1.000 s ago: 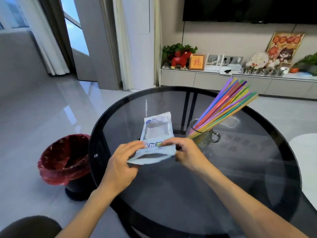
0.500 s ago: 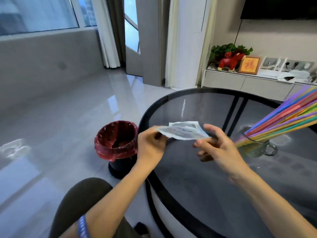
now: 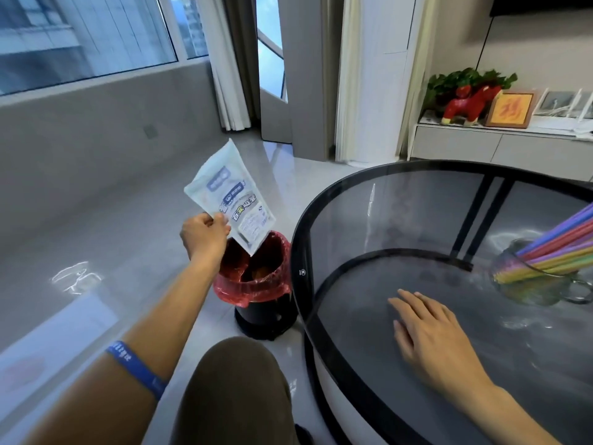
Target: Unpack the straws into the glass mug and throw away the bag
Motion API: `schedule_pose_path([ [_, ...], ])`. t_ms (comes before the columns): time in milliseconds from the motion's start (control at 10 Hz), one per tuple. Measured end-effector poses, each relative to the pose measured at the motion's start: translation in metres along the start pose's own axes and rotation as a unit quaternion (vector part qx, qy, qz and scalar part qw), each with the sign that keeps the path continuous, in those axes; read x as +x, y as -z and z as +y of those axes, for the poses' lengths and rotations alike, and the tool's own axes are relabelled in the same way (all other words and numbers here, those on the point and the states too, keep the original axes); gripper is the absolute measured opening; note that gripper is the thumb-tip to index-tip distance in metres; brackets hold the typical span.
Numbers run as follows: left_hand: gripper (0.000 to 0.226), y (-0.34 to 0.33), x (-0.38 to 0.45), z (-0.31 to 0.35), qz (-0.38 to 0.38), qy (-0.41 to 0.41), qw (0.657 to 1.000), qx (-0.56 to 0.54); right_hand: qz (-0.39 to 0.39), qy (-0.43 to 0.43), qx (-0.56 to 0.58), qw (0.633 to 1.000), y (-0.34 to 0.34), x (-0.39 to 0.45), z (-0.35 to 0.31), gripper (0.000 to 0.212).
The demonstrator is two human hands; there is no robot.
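Bag [image 3: 231, 196], white with blue label panels and bold Chinese characters, fine print unreadable, is pinched by left hand [image 3: 203, 234] fingers [image 3: 219, 220]; its lower corner hangs over red-lined bin [image 3: 256, 277]. Right hand [image 3: 430, 332] fingers lie flat on tabletop [image 3: 401, 220], straws [image 3: 552, 248] in glass mug [image 3: 529, 290] beyond the fingertips.

Bright daylight comes through the windows [image 3: 86, 36]; glare streaks the floor [image 3: 75, 277] and glass table [image 3: 513, 239]; edges bend.
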State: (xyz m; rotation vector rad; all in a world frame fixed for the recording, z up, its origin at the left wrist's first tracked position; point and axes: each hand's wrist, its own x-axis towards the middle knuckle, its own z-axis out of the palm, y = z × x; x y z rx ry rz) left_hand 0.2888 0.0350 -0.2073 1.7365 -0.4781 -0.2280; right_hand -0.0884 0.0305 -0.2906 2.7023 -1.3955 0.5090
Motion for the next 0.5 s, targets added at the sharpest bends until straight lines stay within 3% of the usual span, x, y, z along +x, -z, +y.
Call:
schedule_pose_path([
  [100,0.015,-0.005,0.015,-0.022,-0.02,0.046,0.998,0.023,-0.011,0.002,-0.006,1.0,-0.001,0.001,0.002,0.035],
  [300,0.018,-0.004,0.016,-0.059,-0.128,0.22,0.965,0.056,-0.042,-0.008,-0.026,0.999,0.003,0.002,0.0,0.046],
  [500,0.009,0.0,-0.042,-0.046,-0.156,0.178,0.971,0.021,-0.024,-0.003,-0.01,1.0,-0.006,0.001,0.002,0.032],
])
